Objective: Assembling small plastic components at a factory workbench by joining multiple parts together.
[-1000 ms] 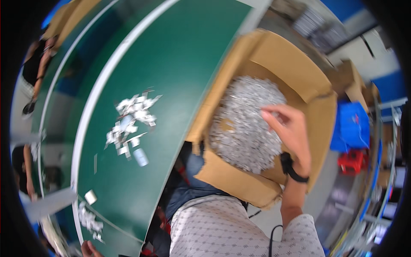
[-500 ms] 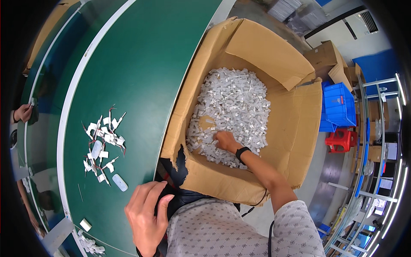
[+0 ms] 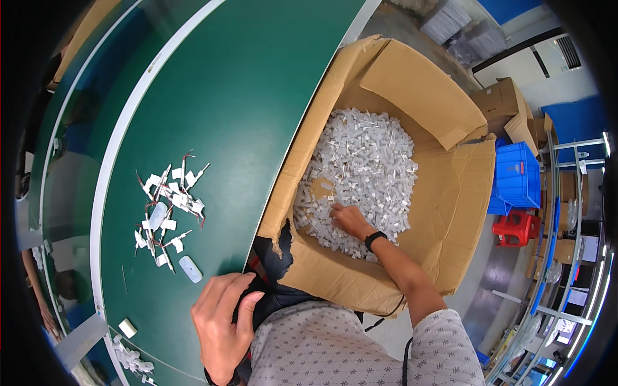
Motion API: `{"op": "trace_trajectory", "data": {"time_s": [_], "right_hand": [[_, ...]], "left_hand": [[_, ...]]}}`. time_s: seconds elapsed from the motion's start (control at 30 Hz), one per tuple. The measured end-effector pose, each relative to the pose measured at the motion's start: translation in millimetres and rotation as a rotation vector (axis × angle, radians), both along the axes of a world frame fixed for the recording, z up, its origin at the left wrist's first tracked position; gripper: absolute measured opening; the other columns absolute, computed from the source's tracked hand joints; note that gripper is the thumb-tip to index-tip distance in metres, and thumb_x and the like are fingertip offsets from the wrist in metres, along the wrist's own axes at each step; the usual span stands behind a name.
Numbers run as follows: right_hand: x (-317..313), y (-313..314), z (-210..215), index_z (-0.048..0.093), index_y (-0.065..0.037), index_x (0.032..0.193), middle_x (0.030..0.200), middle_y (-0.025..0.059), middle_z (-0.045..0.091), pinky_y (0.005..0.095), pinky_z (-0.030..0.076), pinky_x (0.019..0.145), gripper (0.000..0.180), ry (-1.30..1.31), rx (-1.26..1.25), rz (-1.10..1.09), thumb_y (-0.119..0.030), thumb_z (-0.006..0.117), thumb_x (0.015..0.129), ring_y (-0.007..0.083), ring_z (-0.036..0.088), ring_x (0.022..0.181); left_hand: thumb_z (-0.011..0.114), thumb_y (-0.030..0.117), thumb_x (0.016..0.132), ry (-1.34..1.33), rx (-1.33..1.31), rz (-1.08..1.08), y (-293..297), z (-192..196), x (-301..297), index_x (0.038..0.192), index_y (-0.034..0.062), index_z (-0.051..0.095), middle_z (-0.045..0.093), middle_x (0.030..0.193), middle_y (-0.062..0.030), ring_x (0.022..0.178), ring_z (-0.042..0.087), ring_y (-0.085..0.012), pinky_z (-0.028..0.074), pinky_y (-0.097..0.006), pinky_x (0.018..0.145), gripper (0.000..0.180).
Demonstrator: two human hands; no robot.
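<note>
My right hand (image 3: 351, 220), a black band at its wrist, reaches into a big cardboard box (image 3: 454, 199). Its fingers are bent together among small white plastic pieces (image 3: 370, 151) heaped on the bottom. What lies between the fingertips is too small to make out. By the edge of the green table (image 3: 238, 96), my left hand (image 3: 222, 325) hovers with loosely curled fingers, the thumb apart and nothing seen in it. Further left on the table lies a loose cluster of white parts with thin dark and red wires (image 3: 183, 201). A pale oval piece (image 3: 190, 269) rests just below the cluster.
The box's near left corner is torn (image 3: 283, 248). A white block (image 3: 127, 328) and more white pieces (image 3: 132, 357) lie at the table's near left. Blue crates (image 3: 518, 174), a red stool (image 3: 515, 228) and metal shelving (image 3: 566, 257) stand at right. Another person's arm (image 3: 38, 296) shows far left.
The whole view has shifted, so table and box sit a little further right. My right hand stays low among the white pieces, and my left hand has hardly moved. The other person's hand at far left is gone from its earlier place.
</note>
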State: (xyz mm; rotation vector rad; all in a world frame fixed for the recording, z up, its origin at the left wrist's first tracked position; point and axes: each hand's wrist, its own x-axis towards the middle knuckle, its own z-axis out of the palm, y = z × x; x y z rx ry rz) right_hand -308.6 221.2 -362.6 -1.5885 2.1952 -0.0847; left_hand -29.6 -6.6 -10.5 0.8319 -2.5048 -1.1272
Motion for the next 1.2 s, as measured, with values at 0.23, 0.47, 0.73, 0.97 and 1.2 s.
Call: {"op": "trace_trajectory", "data": {"time_s": [0.23, 0.47, 0.73, 0.97, 1.2], "right_hand": [[-25, -43, 115, 0.071, -0.003, 0.098, 0.087, 0.0055, 0.068, 0.026, 0.05, 0.057, 0.018, -0.353, -0.491, -0.624, -0.014, 0.079, 0.087, 0.0126, 0.063, 0.06], [56, -86, 322, 0.071, -0.003, 0.094, 0.094, 0.0068, 0.069, 0.0242, 0.049, 0.061, 0.018, -0.715, -0.889, -0.284, -0.006, 0.083, 0.081, 0.0081, 0.065, 0.066], [117, -93, 363, 0.071, -0.005, 0.098, 0.096, 0.0072, 0.069, 0.0224, 0.049, 0.051, 0.026, -0.659, -1.062, 0.045, -0.01, 0.087, 0.078, 0.0099, 0.066, 0.06], [129, -95, 374, 0.074, -0.006, 0.098, 0.094, 0.0056, 0.07, 0.0201, 0.048, 0.048, 0.027, -0.684, -1.128, 0.143, -0.014, 0.088, 0.077, 0.0085, 0.065, 0.058], [131, -90, 375, 0.077, -0.006, 0.095, 0.086, 0.0054, 0.073, 0.0231, 0.051, 0.051, 0.029, -0.789, -1.041, 0.145, -0.017, 0.092, 0.071, 0.0144, 0.07, 0.066]], "left_hand": [[0.075, -0.002, 0.08, 0.076, 0.05, 0.094, 5, 14, 12, 0.097, -0.0024, 0.072, 0.07, 0.089, -0.0137, 0.078, 0.068, -0.0263, 0.054, -0.036, 0.069, 0.018], [0.071, -0.005, 0.082, 0.345, 0.165, 0.112, 24, 19, -1, 0.114, -0.0047, 0.068, 0.07, 0.109, -0.0169, 0.092, 0.069, -0.0239, 0.059, -0.032, 0.074, 0.032], [0.082, 0.0, 0.079, 0.44, 0.252, 0.111, 31, 22, 15, 0.087, -0.0051, 0.073, 0.071, 0.078, -0.0101, 0.068, 0.064, -0.0162, 0.046, -0.026, 0.061, 0.013], [0.077, -0.006, 0.076, 0.602, 0.354, 0.068, 30, 17, 28, 0.081, -0.004, 0.075, 0.073, 0.075, -0.0116, 0.065, 0.067, -0.02, 0.05, -0.027, 0.06, 0.005], [0.074, -0.004, 0.074, 0.687, 0.093, 0.027, 33, 17, 28, 0.076, -0.0045, 0.07, 0.069, 0.068, -0.0107, 0.056, 0.062, -0.0202, 0.045, -0.028, 0.052, 0.004]]}}
